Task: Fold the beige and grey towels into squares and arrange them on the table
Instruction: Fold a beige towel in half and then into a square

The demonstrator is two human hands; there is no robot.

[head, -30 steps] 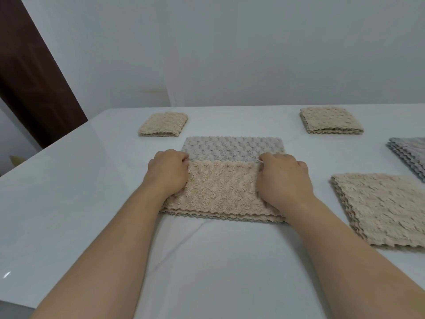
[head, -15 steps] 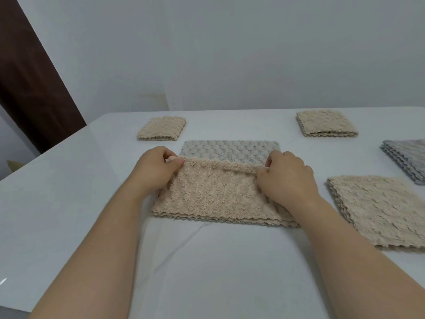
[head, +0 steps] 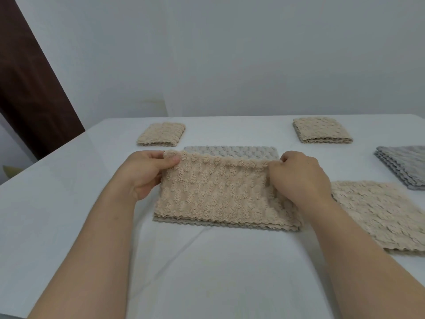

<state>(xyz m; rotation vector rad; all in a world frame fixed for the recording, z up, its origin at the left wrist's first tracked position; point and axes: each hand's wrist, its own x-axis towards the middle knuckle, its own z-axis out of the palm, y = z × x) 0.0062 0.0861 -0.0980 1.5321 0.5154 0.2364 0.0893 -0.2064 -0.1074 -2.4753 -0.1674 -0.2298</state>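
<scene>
A beige towel [head: 218, 192] lies in the middle of the white table [head: 69, 203], its grey underside [head: 230, 150] showing as a strip beyond the raised fold. My left hand [head: 147, 171] pinches the fold's upper left corner. My right hand [head: 299, 178] pinches the upper right corner. Both hold that edge lifted off the table, while the towel's near edge still lies flat. Two folded beige squares sit at the back: one on the left [head: 161, 134], one on the right [head: 322, 131].
A stack of unfolded beige towels [head: 381, 217] lies to the right of my right arm. A stack of grey towels [head: 404, 166] sits at the right edge. A white wall rises behind the table, and a dark brown door [head: 27, 88] stands at the left.
Both hands have lifted the beige fold's far edge and carried it away from me, covering more of the grey underside. My left hand has turned palm up.
</scene>
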